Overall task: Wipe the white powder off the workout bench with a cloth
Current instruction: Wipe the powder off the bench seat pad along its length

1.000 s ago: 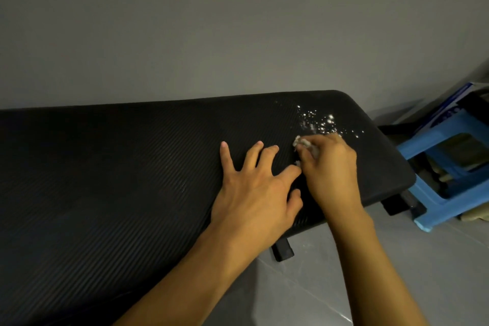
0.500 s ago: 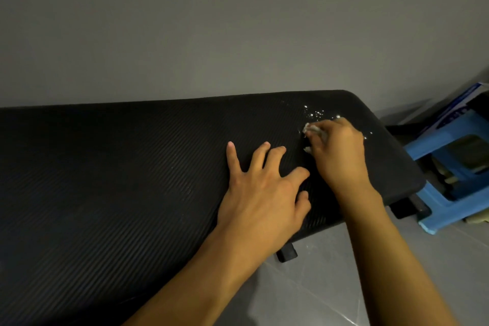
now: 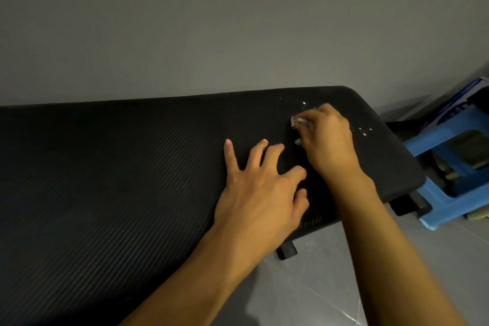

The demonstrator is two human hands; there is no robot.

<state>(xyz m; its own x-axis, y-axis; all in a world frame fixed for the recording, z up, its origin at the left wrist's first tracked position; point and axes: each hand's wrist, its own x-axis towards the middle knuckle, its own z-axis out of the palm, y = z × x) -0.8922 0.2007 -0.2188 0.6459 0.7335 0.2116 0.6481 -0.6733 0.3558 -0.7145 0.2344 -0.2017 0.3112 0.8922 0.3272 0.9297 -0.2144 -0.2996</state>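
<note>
Cloth (image 3: 299, 122) in curled grip of right hand (image 3: 329, 141), white powder (image 3: 364, 132) just beside it; left hand (image 3: 260, 194) flat, fingers (image 3: 230, 155) apart.

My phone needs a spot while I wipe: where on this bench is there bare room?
The long stretch of workout bench left of the left hand, between wall and near edge, is bare. The right end is crowded: the right hand grips the cloth among white powder specks.

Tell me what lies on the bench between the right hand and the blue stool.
In the head view, a few white powder specks lie on otherwise bare black bench padding between the right hand, gripping the cloth, and the blue stool.
</note>
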